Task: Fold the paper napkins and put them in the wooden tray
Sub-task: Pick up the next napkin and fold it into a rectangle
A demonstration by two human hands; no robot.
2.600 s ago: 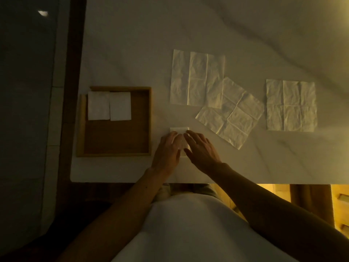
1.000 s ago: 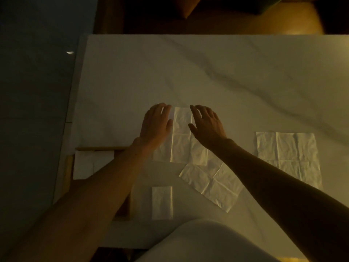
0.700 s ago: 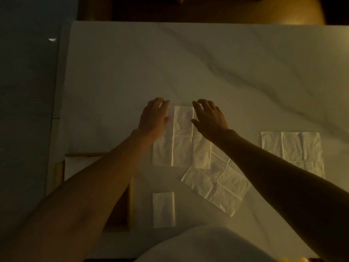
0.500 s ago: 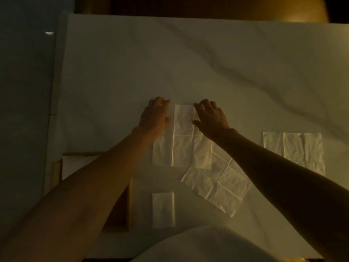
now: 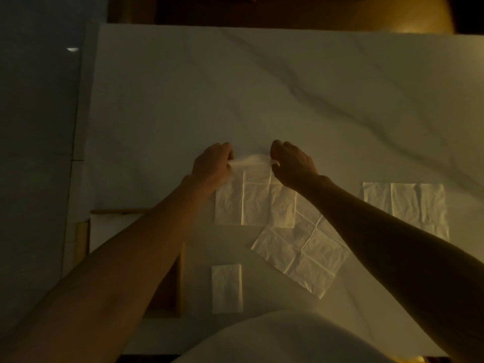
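An unfolded white paper napkin (image 5: pixel 255 203) lies mid-table. My left hand (image 5: pixel 213 166) pinches its far left corner and my right hand (image 5: pixel 292 163) pinches its far right corner; the far edge is lifted and curling. A second open napkin (image 5: pixel 298 254) lies tilted just nearer, partly under the first. A third open napkin (image 5: pixel 416 205) lies to the right, partly behind my right forearm. A folded napkin (image 5: pixel 226 288) rests near the front edge. The wooden tray (image 5: pixel 179 279) is at the left, mostly hidden by my left forearm, with white folded napkins (image 5: pixel 104 227) inside.
The white marble table (image 5: pixel 262 95) stretches bare beyond the napkins. Its left edge borders a dark floor, and its far edge meets a dim yellow seat (image 5: pixel 403 17). My white-clothed torso covers the front edge.
Both hands went from pressing a small folded napkin at the front edge to the far edge of the open napkin. Their fingers have closed on its far corners and lifted that edge.
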